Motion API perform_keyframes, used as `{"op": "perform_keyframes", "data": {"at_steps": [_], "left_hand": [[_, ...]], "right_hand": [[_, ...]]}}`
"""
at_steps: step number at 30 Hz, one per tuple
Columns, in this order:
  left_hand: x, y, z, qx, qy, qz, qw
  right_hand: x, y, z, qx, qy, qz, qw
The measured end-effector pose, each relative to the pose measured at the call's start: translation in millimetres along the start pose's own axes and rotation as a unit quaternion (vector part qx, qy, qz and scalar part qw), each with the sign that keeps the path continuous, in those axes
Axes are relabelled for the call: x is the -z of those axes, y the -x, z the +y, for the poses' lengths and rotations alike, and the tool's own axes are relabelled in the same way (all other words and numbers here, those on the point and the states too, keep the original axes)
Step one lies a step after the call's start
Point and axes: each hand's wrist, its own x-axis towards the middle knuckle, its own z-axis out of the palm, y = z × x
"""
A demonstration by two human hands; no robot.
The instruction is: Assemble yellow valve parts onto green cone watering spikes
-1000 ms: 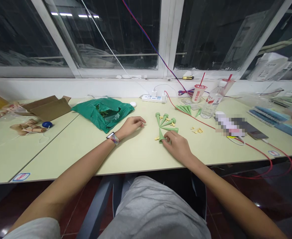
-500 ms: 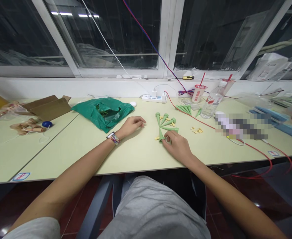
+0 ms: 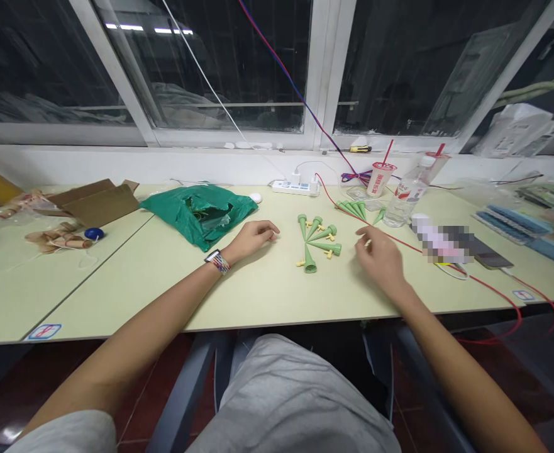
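Observation:
Several green plastic cones (image 3: 315, 239) with small yellow pieces lie fanned out on the pale table (image 3: 258, 289). My left hand (image 3: 252, 238) rests on the table to their left, fingers loosely curled, holding nothing. My right hand (image 3: 379, 259) hovers just right of the cones, fingers spread and empty, over the spot where small yellow parts lay. More green cones (image 3: 354, 207) lie farther back by the bottle.
A green plastic bag (image 3: 199, 212) sits back left, a cardboard box (image 3: 92, 202) beyond it. A power strip (image 3: 295, 187), a cup with a straw (image 3: 379, 178), a water bottle (image 3: 405, 194), a phone (image 3: 487, 255) and a red cable (image 3: 493, 289) lie to the right.
My right hand has let go of the nearest green cone and moved right, away from the fan. The left hand has stayed put.

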Motion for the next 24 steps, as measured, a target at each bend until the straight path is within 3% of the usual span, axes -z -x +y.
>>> {"op": "perform_keyframes", "data": {"at_steps": [2,7,11,15,17,20,22,24], "left_hand": [[-0.4,0,1,0.002,0.010,0.001,1.000],[-0.1,0,4,0.009,0.020,0.002,1.000],[-0.5,-1,4,0.034,0.096,0.007,0.995],[0.6,-6,1,0.085,0.251,0.047,0.963],[7.2,-8,-1,0.094,0.267,0.071,0.957],[28.6,-10,-1,0.068,0.174,0.071,0.980],[47.4,-8,0,0.056,0.022,-0.003,0.998],[64.3,-6,3,0.067,-0.081,-0.055,0.993]], "right_hand": [[13,-14,27,-0.042,0.054,0.001,0.998],[26,-20,70,-0.084,0.092,-0.087,0.988],[22,-14,74,-0.080,0.089,-0.092,0.989],[20,-13,74,-0.072,0.080,-0.083,0.991],[19,-14,74,-0.062,0.071,-0.082,0.992],[18,-15,74,-0.045,0.060,-0.081,0.994],[17,-16,74,-0.039,0.058,-0.078,0.994],[16,-18,73,-0.036,0.057,-0.074,0.995]]}}
